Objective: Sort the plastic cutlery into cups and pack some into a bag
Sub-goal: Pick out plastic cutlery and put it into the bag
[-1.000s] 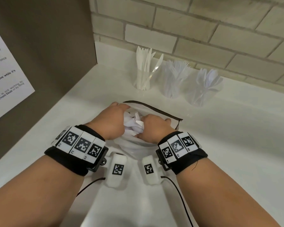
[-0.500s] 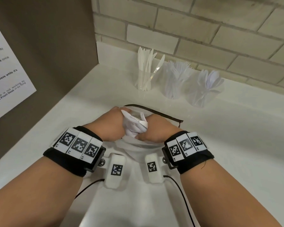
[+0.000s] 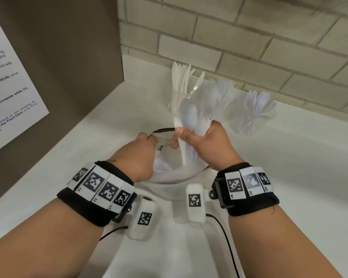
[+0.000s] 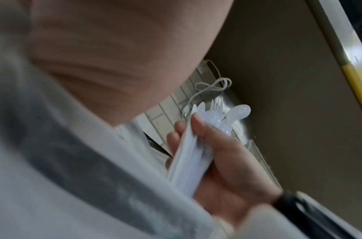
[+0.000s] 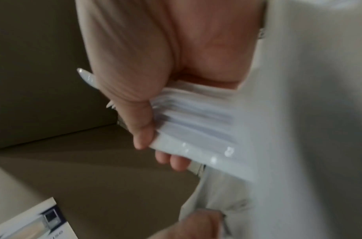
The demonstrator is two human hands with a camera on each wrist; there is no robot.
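Countertop [image 3: 289, 187] carries a clear bag [image 3: 169, 177] near centre, three cups [image 3: 247, 119] far behind; left hand [image 3: 137, 157] grips the bag's rim, right hand [image 3: 211, 145] clasps a cutlery bundle [image 3: 191, 119] above the bag's mouth

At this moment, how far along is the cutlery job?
Sorting looks done: knife cup, fork cup and spoon cup stand filled. In hand: right hand grips a cutlery bundle above the bag, which left hand holds open. Left: finishing the bag.

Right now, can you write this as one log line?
right hand: grips cutlery bundle | left hand: holds bag open | cups: behind
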